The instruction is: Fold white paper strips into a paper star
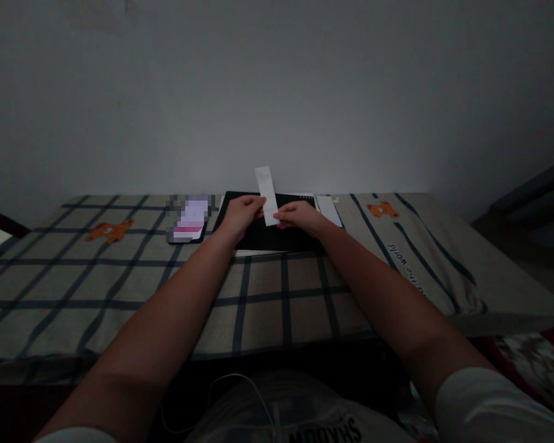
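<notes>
Fingers of your left hand (243,212) and right hand (296,216) pinch a paper strip (266,195) upright at frame centre, above the black tablet (263,237), keeping it taut between them.

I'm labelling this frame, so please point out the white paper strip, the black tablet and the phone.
white paper strip (266,187), head view, on its upper half above the fingers.
black tablet (268,237), head view, on its dark face below the hands.
phone (190,220), head view, on the middle of its blurred screen.

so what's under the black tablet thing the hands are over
Under the black tablet, a white edge shows along its near side, on the checked cloth. How far it extends beneath is covered.
</notes>
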A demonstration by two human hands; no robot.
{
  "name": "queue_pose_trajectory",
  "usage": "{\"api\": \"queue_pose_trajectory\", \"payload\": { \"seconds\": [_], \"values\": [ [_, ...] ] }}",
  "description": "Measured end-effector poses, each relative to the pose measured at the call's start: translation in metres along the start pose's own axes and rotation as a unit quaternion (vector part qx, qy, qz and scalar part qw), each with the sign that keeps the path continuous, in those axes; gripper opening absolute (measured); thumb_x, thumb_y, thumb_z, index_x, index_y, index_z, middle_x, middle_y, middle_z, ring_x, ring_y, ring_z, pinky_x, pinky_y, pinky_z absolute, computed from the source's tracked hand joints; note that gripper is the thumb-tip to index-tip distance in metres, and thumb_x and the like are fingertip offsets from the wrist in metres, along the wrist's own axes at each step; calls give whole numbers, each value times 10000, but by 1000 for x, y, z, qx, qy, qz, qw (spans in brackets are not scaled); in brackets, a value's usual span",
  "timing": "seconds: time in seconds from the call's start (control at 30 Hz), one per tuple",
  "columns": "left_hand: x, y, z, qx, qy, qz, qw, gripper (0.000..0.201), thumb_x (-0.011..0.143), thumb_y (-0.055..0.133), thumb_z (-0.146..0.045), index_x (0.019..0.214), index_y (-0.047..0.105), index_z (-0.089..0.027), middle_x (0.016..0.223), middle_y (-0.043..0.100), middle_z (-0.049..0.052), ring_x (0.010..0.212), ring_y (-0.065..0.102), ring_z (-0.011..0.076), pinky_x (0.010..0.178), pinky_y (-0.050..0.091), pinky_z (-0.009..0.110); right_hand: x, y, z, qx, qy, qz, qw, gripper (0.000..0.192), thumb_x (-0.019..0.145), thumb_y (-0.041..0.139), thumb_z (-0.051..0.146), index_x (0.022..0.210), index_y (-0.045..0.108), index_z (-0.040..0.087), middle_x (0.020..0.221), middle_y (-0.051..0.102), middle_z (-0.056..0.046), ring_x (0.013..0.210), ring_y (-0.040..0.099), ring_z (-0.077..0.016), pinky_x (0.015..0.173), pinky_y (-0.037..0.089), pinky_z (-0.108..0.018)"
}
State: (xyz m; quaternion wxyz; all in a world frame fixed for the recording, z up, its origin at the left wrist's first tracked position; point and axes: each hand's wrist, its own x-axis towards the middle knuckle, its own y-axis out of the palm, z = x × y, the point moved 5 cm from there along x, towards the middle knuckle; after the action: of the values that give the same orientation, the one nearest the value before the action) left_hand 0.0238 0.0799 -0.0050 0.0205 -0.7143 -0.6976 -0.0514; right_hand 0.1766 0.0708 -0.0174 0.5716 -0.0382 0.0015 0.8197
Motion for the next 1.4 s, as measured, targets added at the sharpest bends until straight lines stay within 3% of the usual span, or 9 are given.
{"api": "queue_pose_trajectory", "payload": {
  "seconds": [0.47, 0.7, 0.83, 0.93, 1.07, 1.23, 1.4],
  "values": [
    [-1, -2, -4, -15, 0, -32, 999, 173, 687, 682, -283, 742, 661, -120, 723, 659, 45, 628, 584, 116, 643, 497, 259, -2, 6, 4, 18, -26, 51, 998, 199, 698, 600, -38, 808, 640, 124, 696, 659, -13, 636, 616, -80, 644, 513, -192],
    [0, -3, -6, -25, 15, -28, 999, 169, 691, 680, -270, 778, 641, -130, 713, 644, 32, 591, 556, 100, 611, 483, 243, -3, 4, 6, 49, 3, 28, 998, 169, 706, 613, -26, 790, 638, 119, 677, 657, -16, 615, 630, -84, 646, 546, -200],
    [-2, -3, -9, -9, 25, -27, 999, 163, 691, 681, -264, 769, 642, -126, 706, 636, 19, 591, 549, 96, 608, 481, 237, -3, 3, 5, 39, 11, 19, 999, 108, 701, 695, 79, 798, 660, 114, 707, 672, -33, 616, 630, -88, 634, 555, -200],
    [-4, 1, -9, -2, 10, 3, 1000, 170, 685, 688, -266, 771, 652, -123, 705, 638, 18, 607, 559, 98, 607, 482, 230, -2, 1, 6, 46, -1, -19, 999, 71, 758, 676, 168, 813, 669, 124, 739, 685, -46, 638, 633, -91, 653, 561, -218],
    [-6, 5, -7, -8, -19, 37, 999, 143, 674, 691, -244, 751, 650, -130, 688, 637, 20, 623, 578, 111, 611, 494, 239, -1, -1, 9, 49, -16, -61, 997, 43, 783, 630, 111, 753, 655, 128, 704, 674, -28, 595, 612, -78, 612, 546, -209],
    [-5, 4, -6, -4, -19, 31, 999, 189, 663, 720, -298, 743, 669, -133, 710, 648, 26, 642, 583, 108, 617, 488, 223, -2, 0, 9, 44, -2, -41, 998, 89, 782, 622, 95, 699, 635, 124, 617, 643, -16, 550, 591, -77, 569, 526, -196],
    [-4, 3, -5, 9, -4, 37, 999, 212, 661, 731, -324, 744, 686, -134, 717, 663, 30, 645, 584, 108, 657, 497, 241, 1, -2, 9, 81, -20, -35, 996, 62, 807, 623, 167, 766, 648, 126, 684, 665, -29, 590, 607, -77, 607, 537, -196]
  ]
}}
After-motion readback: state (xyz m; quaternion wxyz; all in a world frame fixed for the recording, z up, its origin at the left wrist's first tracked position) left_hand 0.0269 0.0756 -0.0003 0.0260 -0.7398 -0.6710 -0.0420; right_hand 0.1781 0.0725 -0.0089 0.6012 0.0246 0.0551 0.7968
